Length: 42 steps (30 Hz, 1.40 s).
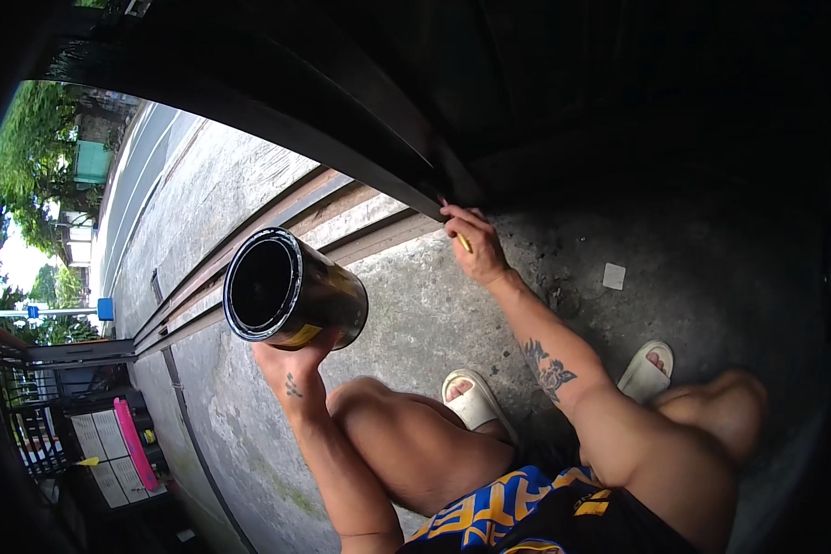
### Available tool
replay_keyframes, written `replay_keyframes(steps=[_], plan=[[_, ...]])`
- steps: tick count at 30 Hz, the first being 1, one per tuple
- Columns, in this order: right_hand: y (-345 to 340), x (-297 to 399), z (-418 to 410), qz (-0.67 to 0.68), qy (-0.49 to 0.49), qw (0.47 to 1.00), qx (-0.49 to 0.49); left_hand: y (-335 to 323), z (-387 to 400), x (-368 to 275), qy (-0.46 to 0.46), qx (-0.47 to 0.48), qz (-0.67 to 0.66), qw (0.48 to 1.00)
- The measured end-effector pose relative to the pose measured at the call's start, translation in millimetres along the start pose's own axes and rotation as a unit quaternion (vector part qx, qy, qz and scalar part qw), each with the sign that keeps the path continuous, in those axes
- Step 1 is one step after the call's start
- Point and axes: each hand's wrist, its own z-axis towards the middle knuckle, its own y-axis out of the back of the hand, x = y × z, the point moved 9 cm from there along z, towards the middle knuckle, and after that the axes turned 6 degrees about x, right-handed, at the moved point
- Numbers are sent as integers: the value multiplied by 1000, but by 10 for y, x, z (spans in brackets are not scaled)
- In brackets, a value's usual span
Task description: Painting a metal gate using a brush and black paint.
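My left hand (pixel 303 356) grips an open metal paint can (pixel 329 298) from below, tilted with its mouth towards the left. Black paint coats its rim, and the inside looks dark. In my right hand (pixel 476 242) is a slim paintbrush with a yellow handle (pixel 464 242). Its bristle end reaches the lower corner of a dark metal gate panel (pixel 381 163), where shadow hides whether the bristles touch. My fingers are close against the panel's edge.
Metal floor tracks (pixel 318 215) run diagonally across the concrete floor (pixel 401 311). A pale square scrap (pixel 614 276) lies right of my right hand. Stacked boxes with a pink strip (pixel 133 443) stand at lower left, near a barred gate (pixel 31 415). Beyond lies a road (pixel 135 180).
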Motion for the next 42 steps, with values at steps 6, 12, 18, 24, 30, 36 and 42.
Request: replay_keyframes(steps=[6, 12, 18, 24, 30, 36, 42], plan=[[610, -144, 36, 24, -21, 999, -12, 25, -37, -19, -33, 4, 30, 999], [821, -334, -166, -51, -79, 980, -174, -167, 34, -47, -41, 21, -7, 999], [1036, -505, -124, -8, -86, 988, -130, -329, 59, -55, -29, 46, -16, 998], [1491, -538, -280, -140, -103, 942, -289, -342, 53, -63, -28, 34, -1, 999], [891, -486, -50, 0, -84, 996, -3, -407, 81, -44, -32, 39, -7, 999], [2942, -736, -55, -277, -96, 927, -235, -345, 37, -66, -28, 47, 2, 999], [1293, -546, 45, -101, -147, 960, -216, -477, 102, -6, -17, 50, -21, 998]])
